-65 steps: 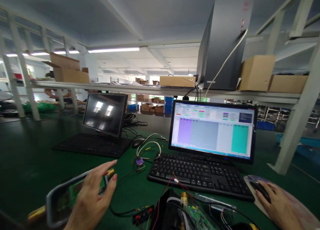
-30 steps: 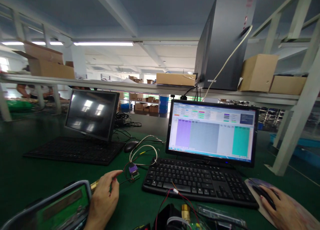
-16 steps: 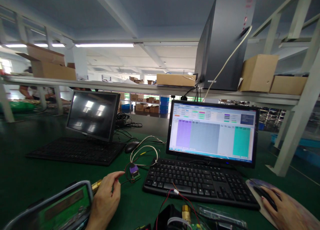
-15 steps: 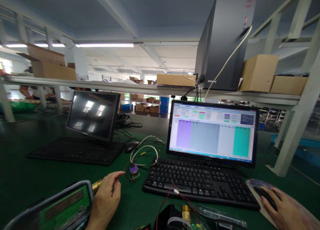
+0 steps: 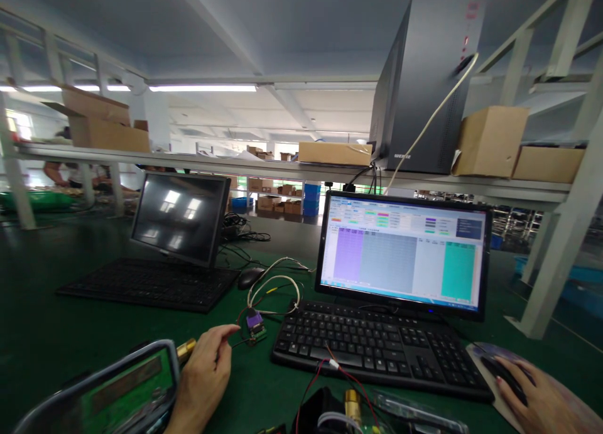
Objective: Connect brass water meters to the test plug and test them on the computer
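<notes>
My left hand (image 5: 205, 371) is beside a clear-fronted meter (image 5: 127, 390) with a green circuit board inside and a brass fitting (image 5: 185, 349) on its far side. Its thumb and fingers are closed around thin dark wires (image 5: 241, 342), which run to a purple serial connector (image 5: 255, 321) with a green terminal block. At the lower right, my right hand (image 5: 537, 393) rests over a black computer mouse (image 5: 505, 379), fingers curved along it. The mouse sits on a pale patterned mouse pad (image 5: 560, 390).
A black keyboard (image 5: 367, 346) lies before a lit monitor (image 5: 402, 252). To the left stand a dark monitor (image 5: 179, 217) and another keyboard (image 5: 151, 283). Red and black wires with a white plug (image 5: 333, 363) and a brass part (image 5: 352, 406) are at the front edge. A computer tower (image 5: 424, 88) stands on the shelf above.
The whole view has shifted slightly to the right and down. Both hands keep the same place relative to the wires and the mouse.
</notes>
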{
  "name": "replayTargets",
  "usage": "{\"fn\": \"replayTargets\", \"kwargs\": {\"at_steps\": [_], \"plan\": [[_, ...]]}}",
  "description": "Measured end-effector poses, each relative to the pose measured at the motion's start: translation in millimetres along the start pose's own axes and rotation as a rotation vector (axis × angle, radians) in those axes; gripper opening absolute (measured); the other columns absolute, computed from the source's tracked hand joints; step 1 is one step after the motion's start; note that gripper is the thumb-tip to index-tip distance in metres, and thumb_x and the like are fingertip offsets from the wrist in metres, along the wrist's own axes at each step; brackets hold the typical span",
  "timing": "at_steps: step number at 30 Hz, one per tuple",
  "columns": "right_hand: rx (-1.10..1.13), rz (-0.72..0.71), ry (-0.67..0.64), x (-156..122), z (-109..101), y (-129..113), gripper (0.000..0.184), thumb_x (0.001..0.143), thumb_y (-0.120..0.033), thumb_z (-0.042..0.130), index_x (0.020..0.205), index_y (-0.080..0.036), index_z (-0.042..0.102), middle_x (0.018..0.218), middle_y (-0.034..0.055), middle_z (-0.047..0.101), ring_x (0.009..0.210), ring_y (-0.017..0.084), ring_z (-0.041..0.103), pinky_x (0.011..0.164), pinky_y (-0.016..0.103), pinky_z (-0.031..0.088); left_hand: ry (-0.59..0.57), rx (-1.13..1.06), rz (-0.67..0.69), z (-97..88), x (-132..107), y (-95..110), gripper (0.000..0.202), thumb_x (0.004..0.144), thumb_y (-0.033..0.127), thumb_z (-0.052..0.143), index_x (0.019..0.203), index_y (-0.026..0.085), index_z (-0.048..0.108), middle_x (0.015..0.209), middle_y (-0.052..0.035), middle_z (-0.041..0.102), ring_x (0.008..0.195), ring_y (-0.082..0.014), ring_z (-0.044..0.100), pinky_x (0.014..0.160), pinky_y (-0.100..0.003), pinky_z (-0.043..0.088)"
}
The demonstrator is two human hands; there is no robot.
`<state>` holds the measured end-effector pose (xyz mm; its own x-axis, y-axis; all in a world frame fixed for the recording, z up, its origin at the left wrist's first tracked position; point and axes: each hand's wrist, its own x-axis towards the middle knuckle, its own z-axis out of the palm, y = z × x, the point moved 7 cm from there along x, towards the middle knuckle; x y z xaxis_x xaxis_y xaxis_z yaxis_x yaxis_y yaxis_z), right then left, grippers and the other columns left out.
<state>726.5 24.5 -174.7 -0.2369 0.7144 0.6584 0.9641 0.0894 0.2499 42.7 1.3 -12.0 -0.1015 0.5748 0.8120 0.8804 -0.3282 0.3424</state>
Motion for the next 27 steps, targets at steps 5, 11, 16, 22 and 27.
{"fn": "replayTargets", "kwargs": {"at_steps": [5,11,16,22,27], "plan": [[-0.114,-0.093,-0.025,0,0,-7,0.038,0.063,-0.014,0.047,0.088,-0.024,0.073,0.111,0.0090,0.065,0.107,0.035,0.053,0.091,0.055,0.046,-0.014,-0.016,-0.016,2.5,0,-2,0.022,0.088,0.025,0.038,0.096,0.019,0.059,0.096,-0.0038,0.062,0.092,-0.0176,0.058,0.086,-0.030,0.043],[-0.119,-0.097,-0.019,-4,12,-2,0.037,0.063,-0.014,0.045,0.085,-0.024,0.074,0.110,0.0089,0.065,0.108,0.036,0.053,0.091,0.056,0.045,-0.006,-0.012,-0.011,0.9,-1,-1,0.023,0.089,0.024,0.038,0.096,0.019,0.059,0.096,-0.0034,0.062,0.091,-0.0168,0.058,0.085,-0.029,0.044],[-0.151,-0.076,-0.019,-6,19,0,0.036,0.068,-0.017,0.045,0.090,-0.022,0.073,0.110,0.0098,0.065,0.108,0.035,0.054,0.090,0.053,0.047,-0.001,-0.002,0.000,1.3,-1,-1,0.023,0.089,0.024,0.038,0.096,0.019,0.059,0.096,-0.0038,0.062,0.091,-0.0169,0.059,0.085,-0.029,0.044],[-0.084,-0.050,-0.102,-2,15,2,0.035,0.063,-0.020,0.047,0.086,-0.023,0.073,0.113,0.0102,0.064,0.110,0.037,0.053,0.092,0.058,0.043,-0.006,-0.004,0.002,2.4,-1,-1,0.022,0.089,0.024,0.038,0.096,0.019,0.059,0.096,-0.0044,0.062,0.091,-0.0174,0.059,0.085,-0.030,0.045],[0.003,0.216,-0.033,13,-2,9,0.046,0.080,-0.041,0.040,0.107,-0.013,0.064,0.116,0.0163,0.059,0.104,0.032,0.057,0.092,0.048,0.046,-0.019,-0.008,-0.015,2.7,-1,-3,0.023,0.088,0.025,0.038,0.096,0.020,0.059,0.096,-0.0044,0.062,0.092,-0.0177,0.058,0.086,-0.030,0.044]]}}
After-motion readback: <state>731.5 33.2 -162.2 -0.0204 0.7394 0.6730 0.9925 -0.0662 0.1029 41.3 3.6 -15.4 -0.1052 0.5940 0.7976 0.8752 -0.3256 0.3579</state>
